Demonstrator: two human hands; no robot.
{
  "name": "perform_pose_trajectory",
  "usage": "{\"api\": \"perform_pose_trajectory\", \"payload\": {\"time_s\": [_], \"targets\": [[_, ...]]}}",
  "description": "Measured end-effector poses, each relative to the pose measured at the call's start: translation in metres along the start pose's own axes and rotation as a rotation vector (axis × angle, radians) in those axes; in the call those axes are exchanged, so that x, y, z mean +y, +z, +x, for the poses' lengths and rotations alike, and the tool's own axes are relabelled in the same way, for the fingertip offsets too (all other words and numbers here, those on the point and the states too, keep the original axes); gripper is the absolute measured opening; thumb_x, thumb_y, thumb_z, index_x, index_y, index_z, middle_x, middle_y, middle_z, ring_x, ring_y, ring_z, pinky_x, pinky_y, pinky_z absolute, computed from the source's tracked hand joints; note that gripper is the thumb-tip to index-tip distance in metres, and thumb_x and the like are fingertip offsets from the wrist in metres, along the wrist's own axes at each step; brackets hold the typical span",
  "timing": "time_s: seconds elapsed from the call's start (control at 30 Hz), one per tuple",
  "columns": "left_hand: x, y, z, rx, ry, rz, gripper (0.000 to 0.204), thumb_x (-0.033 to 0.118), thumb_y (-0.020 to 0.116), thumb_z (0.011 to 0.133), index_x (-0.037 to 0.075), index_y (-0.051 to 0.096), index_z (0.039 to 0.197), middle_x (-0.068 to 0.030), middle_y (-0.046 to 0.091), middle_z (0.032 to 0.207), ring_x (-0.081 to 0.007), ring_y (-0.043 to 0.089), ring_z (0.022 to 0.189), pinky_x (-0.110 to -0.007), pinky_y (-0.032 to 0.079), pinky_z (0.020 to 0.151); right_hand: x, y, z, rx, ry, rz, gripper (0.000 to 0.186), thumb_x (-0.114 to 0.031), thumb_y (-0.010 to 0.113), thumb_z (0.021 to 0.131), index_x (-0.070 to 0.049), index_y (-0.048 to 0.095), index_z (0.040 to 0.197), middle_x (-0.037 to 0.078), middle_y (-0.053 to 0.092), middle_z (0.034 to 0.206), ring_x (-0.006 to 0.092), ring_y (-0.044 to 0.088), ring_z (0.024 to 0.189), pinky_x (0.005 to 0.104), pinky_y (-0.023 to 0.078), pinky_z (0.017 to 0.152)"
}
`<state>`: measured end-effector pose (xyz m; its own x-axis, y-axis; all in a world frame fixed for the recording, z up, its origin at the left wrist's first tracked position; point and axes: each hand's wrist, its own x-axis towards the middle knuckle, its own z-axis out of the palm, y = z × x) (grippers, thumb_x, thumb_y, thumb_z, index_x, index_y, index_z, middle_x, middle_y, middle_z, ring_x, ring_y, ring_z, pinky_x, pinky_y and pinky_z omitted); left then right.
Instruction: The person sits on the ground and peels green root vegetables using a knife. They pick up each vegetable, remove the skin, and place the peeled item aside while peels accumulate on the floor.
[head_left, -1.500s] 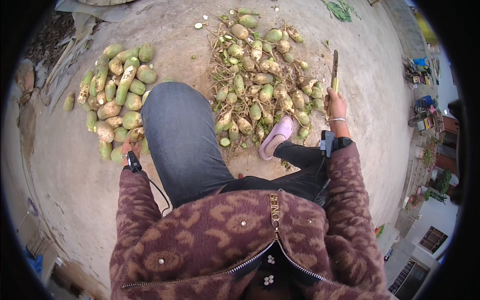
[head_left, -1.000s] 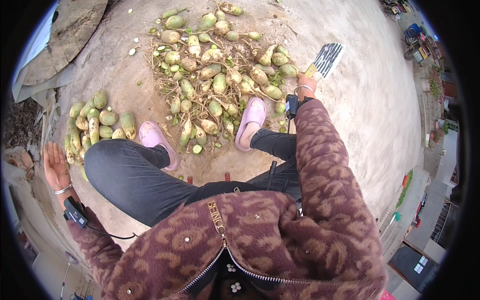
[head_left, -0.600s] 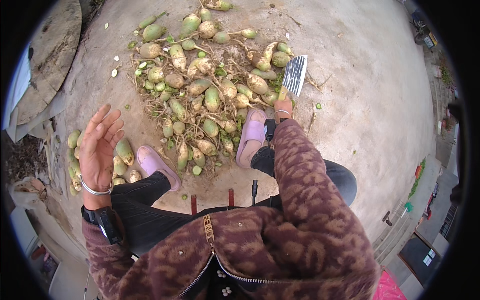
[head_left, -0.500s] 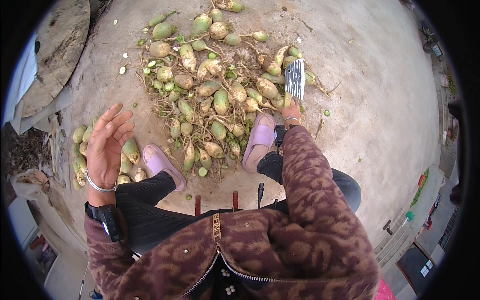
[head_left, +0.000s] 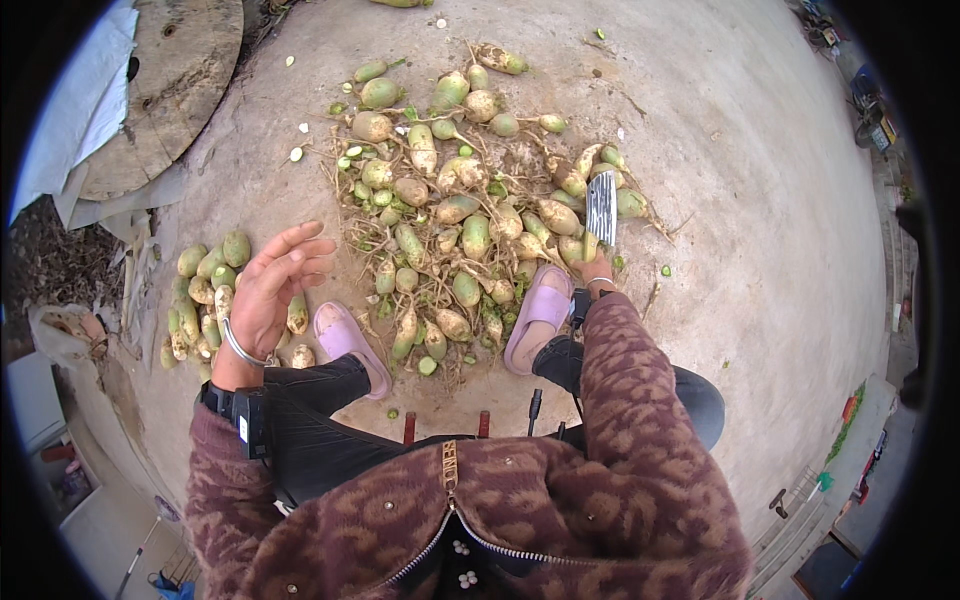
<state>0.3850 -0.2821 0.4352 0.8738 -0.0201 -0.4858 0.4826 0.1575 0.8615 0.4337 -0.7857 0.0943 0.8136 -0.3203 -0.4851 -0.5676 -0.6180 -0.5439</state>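
Note:
My right hand (head_left: 594,267) grips a cleaver (head_left: 601,210) by its yellowish handle, the broad blade over the right edge of a loose heap of dirty green-and-cream root vegetables (head_left: 476,233) with roots, leaves and cut slices. My left hand (head_left: 275,290) is raised with loosely curved, separated fingers and holds nothing, nearest a second pile (head_left: 190,320) of similar, trimmed-looking vegetables on the left. My feet, in pink slippers (head_left: 540,317), rest on the concrete between me and the central heap.
A round wooden board (head_left: 180,90) with a white sheet (head_left: 75,110) lies at the upper left, above dark debris (head_left: 60,260). Steps (head_left: 800,510) and assorted objects (head_left: 870,110) line the right rim. Red bars (head_left: 410,428) show below my legs.
My left hand has risen from beside the left pile and moved toward the centre. My right hand with the cleaver has lowered toward the heap. The camera view has shifted too.

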Motion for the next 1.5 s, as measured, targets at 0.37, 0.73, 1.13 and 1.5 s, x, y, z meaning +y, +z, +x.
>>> {"api": "perform_pose_trajectory", "payload": {"time_s": [0.37, 0.73, 1.13, 1.5], "targets": [[-0.011, 0.029, 0.022, -0.057, 0.308, 0.462, 0.062, 0.031, 0.062, 0.083, 0.001, 0.045, 0.135, -0.0205, 0.055, 0.131, -0.0294, 0.055, 0.118, -0.036, 0.042, 0.102, -0.055, 0.002, -0.039, -0.062, 0.299, 0.757, 0.062, -0.015, 0.074, 0.080, -0.003, 0.045, 0.133, 0.017, 0.061, 0.114, 0.0336, 0.063, 0.092, 0.0437, 0.054, 0.075], [-0.025, 0.061, 0.041, -0.052, 0.254, 0.098, 0.092, 0.044, 0.071, 0.080, -0.011, 0.028, 0.141, -0.0309, 0.047, 0.134, -0.0342, 0.051, 0.122, -0.035, 0.042, 0.101, -0.329, -0.019, -0.227, -0.442, -0.313, 1.146, 0.043, -0.028, 0.070, 0.087, -0.013, 0.047, 0.120, 0.005, 0.058, 0.108, 0.0173, 0.059, 0.090, 0.0311, 0.049, 0.070], [0.011, 0.006, -0.006, -0.193, 0.416, -0.508, 0.054, 0.015, 0.065, 0.086, 0.008, 0.041, 0.134, -0.0080, 0.054, 0.123, -0.0195, 0.055, 0.112, -0.039, 0.050, 0.092, -0.397, -0.050, -0.302, -0.349, -0.837, 0.742, 0.050, -0.015, 0.062, 0.086, -0.004, 0.045, 0.132, 0.011, 0.058, 0.115, 0.0179, 0.059, 0.100, 0.0309, 0.048, 0.086], [0.016, 0.004, 0.002, -0.018, 0.472, -0.205, 0.066, 0.019, 0.077, 0.078, 0.001, 0.041, 0.130, -0.0096, 0.058, 0.116, -0.0169, 0.059, 0.102, -0.031, 0.051, 0.087, -0.395, -0.074, -0.282, 0.151, -1.266, 0.078, 0.026, -0.023, 0.070, 0.076, -0.011, 0.066, 0.098, 0.012, 0.067, 0.083, 0.0297, 0.066, 0.071, 0.0364, 0.052, 0.062]]}}
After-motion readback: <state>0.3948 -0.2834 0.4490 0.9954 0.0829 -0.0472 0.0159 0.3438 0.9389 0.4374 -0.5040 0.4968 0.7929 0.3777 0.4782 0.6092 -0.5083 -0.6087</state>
